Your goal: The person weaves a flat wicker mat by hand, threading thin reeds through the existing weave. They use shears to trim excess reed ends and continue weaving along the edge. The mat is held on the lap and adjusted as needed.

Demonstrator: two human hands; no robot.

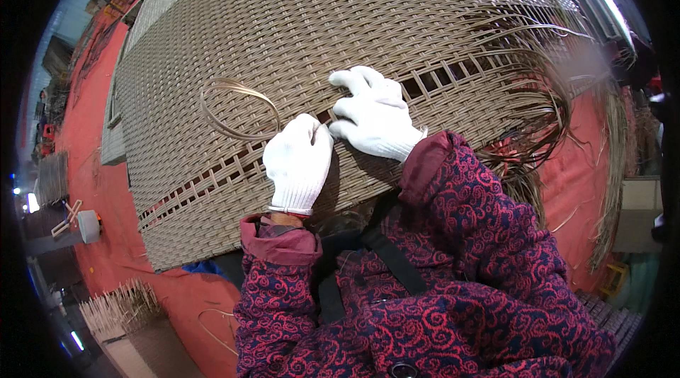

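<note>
pinching strip (237, 110), left hand (297, 162) closed

We find no packages, labels, signs or screens anywhere around the woven panel (319, 31); none lies on it, beside it, or beyond its edges.

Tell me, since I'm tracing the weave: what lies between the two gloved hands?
Head view: only woven panel with its open unwoven row; left hand and right hand nearly touch.
</note>
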